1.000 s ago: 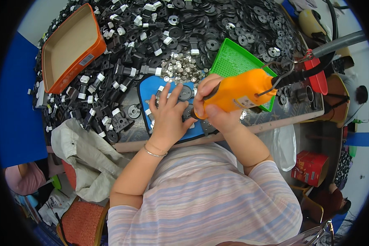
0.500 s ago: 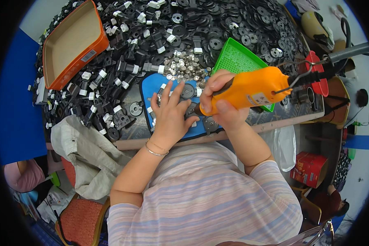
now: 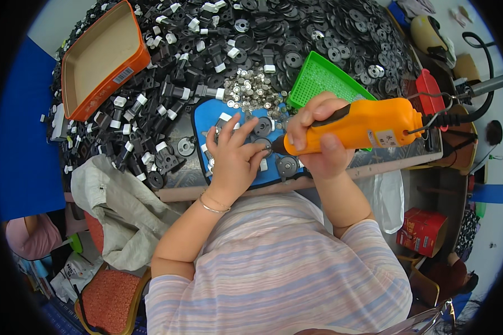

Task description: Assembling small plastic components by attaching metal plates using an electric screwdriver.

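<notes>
My right hand [image 3: 321, 134] is wrapped round an orange electric screwdriver [image 3: 369, 125], held nearly level with its dark nose pointing left. At that nose, the thumb and index finger of my left hand [image 3: 232, 153] come together in a pinch; something small and shiny shows at their tips, too small to name. The other left fingers are spread over a blue mat [image 3: 207, 111]. Beneath and beside the hands lie black parts with round discs, among them a black disc [image 3: 261, 127] and a black part with a round grey centre [image 3: 287, 166].
Small silver metal pieces [image 3: 251, 89] are heaped behind the mat. A green perforated basket [image 3: 330, 81] stands to their right. Black parts with white ends [image 3: 173, 92] and black discs [image 3: 341, 33] cover the table. An orange tray [image 3: 103, 61] lies at the far left; grey cloth [image 3: 112, 206] hangs over a chair.
The screwdriver and my right hand have shifted right, its nose now at my left fingertips. My left thumb and index finger have closed together.
</notes>
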A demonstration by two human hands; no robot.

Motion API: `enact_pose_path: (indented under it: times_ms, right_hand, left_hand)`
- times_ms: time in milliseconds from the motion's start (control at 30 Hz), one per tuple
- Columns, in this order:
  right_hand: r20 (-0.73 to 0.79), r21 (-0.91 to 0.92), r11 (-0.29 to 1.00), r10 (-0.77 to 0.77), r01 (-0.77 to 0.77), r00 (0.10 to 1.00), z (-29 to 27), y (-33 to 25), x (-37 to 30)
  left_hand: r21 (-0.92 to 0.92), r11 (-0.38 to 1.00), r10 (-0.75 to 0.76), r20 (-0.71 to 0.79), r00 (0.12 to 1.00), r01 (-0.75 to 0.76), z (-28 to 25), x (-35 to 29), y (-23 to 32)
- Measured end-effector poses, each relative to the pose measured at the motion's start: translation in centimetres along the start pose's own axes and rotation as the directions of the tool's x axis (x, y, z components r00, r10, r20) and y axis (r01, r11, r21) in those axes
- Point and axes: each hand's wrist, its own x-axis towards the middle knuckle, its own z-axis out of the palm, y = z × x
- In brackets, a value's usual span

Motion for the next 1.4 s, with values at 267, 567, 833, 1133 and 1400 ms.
enact_pose_path:
  times_ms: [267,567,833,1133,1400]
  right_hand:
    - [0.045,-0.049,0.998,-0.022,0.024,0.999,0.2,-0.4,-0.2]
    - [0.039,-0.015,0.998,0.062,-0.062,0.997,0.5,-0.2,-1.2]
    - [0.042,-0.119,0.982,0.15,-0.144,0.988,0.2,0.9,-1.8]
    - [0.084,-0.23,0.968,0.119,-0.097,0.989,0.3,1.4,-1.3]
    - [0.116,-0.279,0.954,0.149,-0.112,0.982,0.8,1.9,-1.4]
  left_hand:
    - [-0.053,0.998,-0.043,-0.006,0.999,0.043,0.2,-0.2,0.3]
    - [0.014,0.999,-0.053,0.011,0.999,0.053,-0.4,-0.3,0.6]
    - [0.11,0.992,-0.067,0.034,0.997,0.063,0.2,-0.4,0.2]
    - [0.108,0.991,-0.082,0.057,0.995,0.075,0.2,-0.1,0.0]
    - [0.128,0.99,-0.06,0.055,0.997,0.053,0.6,0.1,-0.3]
